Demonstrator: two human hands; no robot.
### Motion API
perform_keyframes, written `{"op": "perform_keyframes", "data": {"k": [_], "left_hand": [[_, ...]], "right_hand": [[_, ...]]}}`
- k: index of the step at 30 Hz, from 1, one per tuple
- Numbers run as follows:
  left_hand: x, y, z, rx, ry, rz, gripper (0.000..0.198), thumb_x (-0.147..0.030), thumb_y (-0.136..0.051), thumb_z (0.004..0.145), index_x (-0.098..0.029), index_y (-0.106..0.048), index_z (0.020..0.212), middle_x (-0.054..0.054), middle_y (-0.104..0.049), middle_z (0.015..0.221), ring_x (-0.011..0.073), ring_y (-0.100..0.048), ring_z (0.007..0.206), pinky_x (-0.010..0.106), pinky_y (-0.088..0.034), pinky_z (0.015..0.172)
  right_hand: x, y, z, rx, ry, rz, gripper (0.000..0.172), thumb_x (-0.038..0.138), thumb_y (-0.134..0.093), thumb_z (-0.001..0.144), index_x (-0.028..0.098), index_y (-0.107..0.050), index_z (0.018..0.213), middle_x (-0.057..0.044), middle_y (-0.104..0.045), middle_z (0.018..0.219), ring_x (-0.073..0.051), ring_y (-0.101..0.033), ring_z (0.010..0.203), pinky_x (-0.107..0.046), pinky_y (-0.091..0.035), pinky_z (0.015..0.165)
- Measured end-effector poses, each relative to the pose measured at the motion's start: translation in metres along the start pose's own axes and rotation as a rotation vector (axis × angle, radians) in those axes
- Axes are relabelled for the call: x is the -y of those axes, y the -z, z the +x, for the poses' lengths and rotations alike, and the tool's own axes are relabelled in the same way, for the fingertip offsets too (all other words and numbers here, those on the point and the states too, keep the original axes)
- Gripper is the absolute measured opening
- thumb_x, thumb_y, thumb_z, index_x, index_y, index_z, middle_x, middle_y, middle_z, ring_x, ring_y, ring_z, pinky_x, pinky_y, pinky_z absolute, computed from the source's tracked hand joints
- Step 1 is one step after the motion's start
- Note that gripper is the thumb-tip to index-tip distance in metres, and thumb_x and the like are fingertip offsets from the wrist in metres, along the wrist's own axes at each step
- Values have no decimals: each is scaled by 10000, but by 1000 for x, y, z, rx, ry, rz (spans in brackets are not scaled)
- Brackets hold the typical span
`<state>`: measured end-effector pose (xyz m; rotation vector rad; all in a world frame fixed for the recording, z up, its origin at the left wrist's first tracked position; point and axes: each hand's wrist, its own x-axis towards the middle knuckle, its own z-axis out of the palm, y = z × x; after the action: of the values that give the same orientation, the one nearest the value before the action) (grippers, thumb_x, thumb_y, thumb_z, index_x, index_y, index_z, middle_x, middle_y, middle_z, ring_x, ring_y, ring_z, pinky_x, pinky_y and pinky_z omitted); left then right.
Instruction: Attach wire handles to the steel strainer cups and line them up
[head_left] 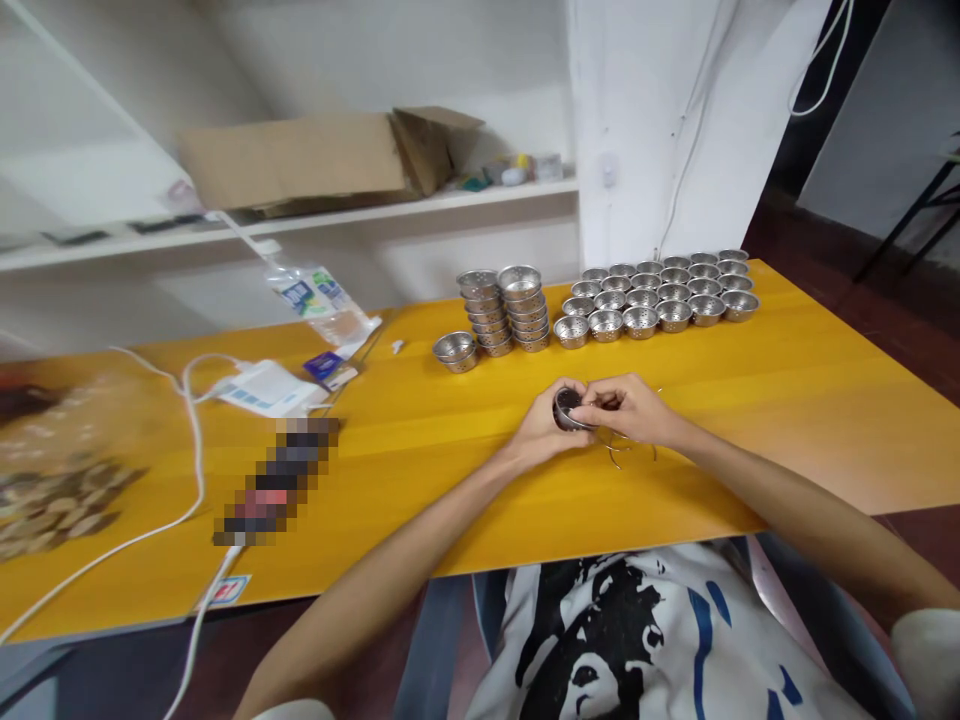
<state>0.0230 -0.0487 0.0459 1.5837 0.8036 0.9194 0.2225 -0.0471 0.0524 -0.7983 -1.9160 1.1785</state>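
Over the table's middle, a small perforated metal cup [568, 408] is tilted with its mouth toward me. My left hand [537, 428] wraps round it from the left and below. At the cup's right rim, my right hand [631, 410] has its thumb and fingers pinched together, the fingertips at the mouth. Whatever is in that pinch is too small and shaded to make out. Thin bent wires [615, 450] lie on the table just under the right hand. Two tall stacks of the same cups [529, 318] stand beyond my hands, with a short stack [455, 350] to their left.
Rows of single cups [641, 320] fill the back right of the yellow table [832, 420]. At left are a plastic bottle [322, 300], a white box-shaped device [268, 388], a white cable [199, 460], a pixelated object [277, 485] and brown pieces [67, 505]. A cardboard box [300, 160] sits on the shelf.
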Motion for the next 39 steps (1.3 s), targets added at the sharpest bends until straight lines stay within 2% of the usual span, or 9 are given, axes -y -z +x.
{"op": "perform_keyframes", "data": {"k": [13,18,21,24,27,29,32,35,39], "left_hand": [[8,4,2,-22,26,46,556,-276,-902,591,-185,-563,1023,-22,-588,924,125,-551,793,248,-431,731],[2,5,2,-148,-103,149,610,-352,-941,676,-202,-583,1147,27,-652,1070,175,-634,944,300,-509,885],[0,5,0,-182,-230,236,617,-380,-935,727,-214,-572,1198,59,-656,1173,210,-658,1050,341,-530,973],[0,4,-3,-125,-279,308,625,-365,-900,790,-222,-549,1288,84,-660,1245,232,-672,1122,373,-533,1035],[5,3,-3,-87,-279,321,727,-347,-877,825,-233,-494,1433,123,-637,1370,263,-657,1248,408,-526,1109],[12,3,1,-103,-287,302,856,-352,-867,836,-260,-404,1550,158,-556,1519,298,-586,1396,425,-532,1131],[27,9,9,-159,-290,292,905,-343,-824,862,-278,-325,1615,183,-482,1586,320,-515,1474,418,-581,1057],[44,19,16,-226,-236,366,757,-266,-795,847,-233,-454,1521,173,-562,1451,301,-585,1359,395,-607,968],[55,28,22,-296,-178,441,545,-162,-767,809,-201,-594,1324,141,-610,1310,263,-649,1214,373,-622,905]], "right_hand": [[-9,-2,3,-17,27,48,469,620,-735,935,175,-700,791,5,-643,693,-128,-535,638,-272,-381,625],[-5,5,6,-215,35,104,377,554,-804,881,195,-737,973,-3,-688,821,-137,-590,715,-279,-477,696],[-7,7,6,-304,-53,75,356,395,-861,821,215,-671,1062,57,-626,759,-98,-540,590,-238,-445,585],[-10,5,5,-180,-222,94,240,352,-761,911,233,-554,928,87,-592,590,-93,-501,413,-218,-363,428],[-7,11,7,-86,-278,70,241,324,-693,973,238,-519,830,71,-584,483,-106,-512,353,-206,-344,378],[-2,27,10,-156,-269,38,234,301,-696,978,226,-547,813,46,-614,498,-111,-546,363,-204,-359,376],[1,78,11,-481,-267,-87,226,277,-714,970,210,-574,806,2,-662,572,-134,-610,407,-216,-380,380],[-8,147,-3,-889,-305,-208,224,259,-664,998,216,-548,811,-28,-679,633,-158,-656,468,-235,-405,414],[-39,217,-38,-1095,-447,-336,180,182,-558,1009,212,-537,832,-62,-668,659,-166,-648,498,-266,-439,467]]}}
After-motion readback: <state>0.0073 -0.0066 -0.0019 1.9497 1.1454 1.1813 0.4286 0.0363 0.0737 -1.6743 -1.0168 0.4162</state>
